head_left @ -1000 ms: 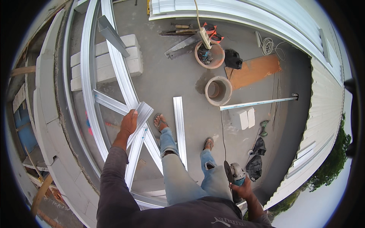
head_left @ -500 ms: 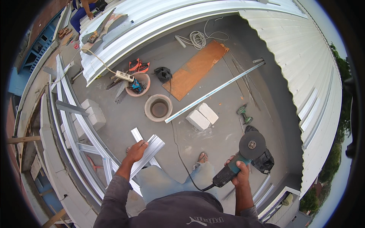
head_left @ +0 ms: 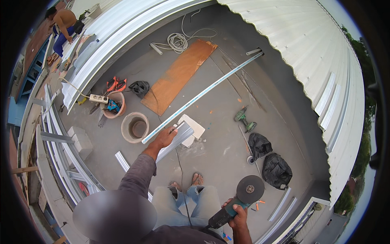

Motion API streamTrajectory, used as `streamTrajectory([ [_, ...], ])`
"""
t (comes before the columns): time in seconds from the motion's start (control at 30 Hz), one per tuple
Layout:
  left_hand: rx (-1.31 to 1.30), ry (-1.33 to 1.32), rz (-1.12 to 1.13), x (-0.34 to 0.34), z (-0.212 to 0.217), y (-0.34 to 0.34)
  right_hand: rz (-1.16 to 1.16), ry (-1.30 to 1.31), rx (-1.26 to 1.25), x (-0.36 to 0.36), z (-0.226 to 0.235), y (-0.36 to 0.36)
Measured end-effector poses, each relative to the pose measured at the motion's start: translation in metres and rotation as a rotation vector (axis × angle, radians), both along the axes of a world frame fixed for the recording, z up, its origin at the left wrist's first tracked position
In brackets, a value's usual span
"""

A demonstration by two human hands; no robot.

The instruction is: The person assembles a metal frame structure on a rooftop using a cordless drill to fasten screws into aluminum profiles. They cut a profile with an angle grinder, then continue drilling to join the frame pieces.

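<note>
My left hand [head_left: 163, 138] grips a short silver metal channel [head_left: 175, 143], with its far end over the pale blocks [head_left: 191, 126]. Whether the metal touches the blocks I cannot tell. Low on the right, my right hand [head_left: 239, 218] is wrapped round an angle grinder [head_left: 222, 215]. The grinder's dark cutting disc [head_left: 248, 190] faces up, clear of the metal. A black power cord [head_left: 180, 171] runs over the floor between my feet. Just beyond my left hand, a long white pipe [head_left: 203, 93] slants up to the right.
A clay pot [head_left: 135, 127] and a tool-filled pot [head_left: 118, 106] with a power strip [head_left: 98, 98] stand left. Right lie a green cordless drill [head_left: 245, 119] and black bags [head_left: 277, 171]. Metal framing [head_left: 67, 146] lines the left; another person [head_left: 65, 24] sits far left.
My left hand has carried the metal channel forward and right, to the pale blocks. The grinder stays in my right hand, now lower and slightly left in view. The view itself has shifted.
</note>
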State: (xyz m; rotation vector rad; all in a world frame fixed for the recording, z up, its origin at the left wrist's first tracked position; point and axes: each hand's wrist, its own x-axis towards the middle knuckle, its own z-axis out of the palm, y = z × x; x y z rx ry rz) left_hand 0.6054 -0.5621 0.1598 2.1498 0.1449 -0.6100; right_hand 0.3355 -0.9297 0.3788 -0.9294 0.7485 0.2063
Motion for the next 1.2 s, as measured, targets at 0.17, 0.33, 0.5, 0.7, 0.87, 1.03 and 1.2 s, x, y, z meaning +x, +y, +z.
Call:
streamTrajectory([
  [0.17, 0.015, -0.118, -0.088, 0.023, -0.152, -0.011, -0.019, -0.113, -0.030, 0.026, -0.125, -0.010],
  [0.33, -0.008, -0.282, -0.105, 0.025, -0.263, -0.006, 0.084, -0.281, -0.013, 0.055, -0.242, -0.007],
  [0.5, 0.051, -0.376, -0.155, 0.035, -0.284, 0.008, 0.122, -0.408, -0.005, 0.080, -0.318, 0.014],
  [0.7, -0.018, -0.476, 0.149, 0.011, -0.284, 0.007, 0.131, -0.544, -0.042, 0.107, -0.331, 0.049],
  [0.87, 0.064, -0.669, 0.361, -0.021, -0.264, -0.006, 0.105, -0.549, -0.076, 0.127, -0.312, 0.072],
  [1.03, -0.589, -0.623, 0.016, -0.126, -0.199, -0.074, 0.128, -0.548, -0.219, 0.141, -0.320, 0.087],
  [1.2, -0.454, -0.567, -0.084, -0.185, -0.167, -0.101, 0.067, -0.527, -0.291, 0.149, -0.348, 0.095],
])
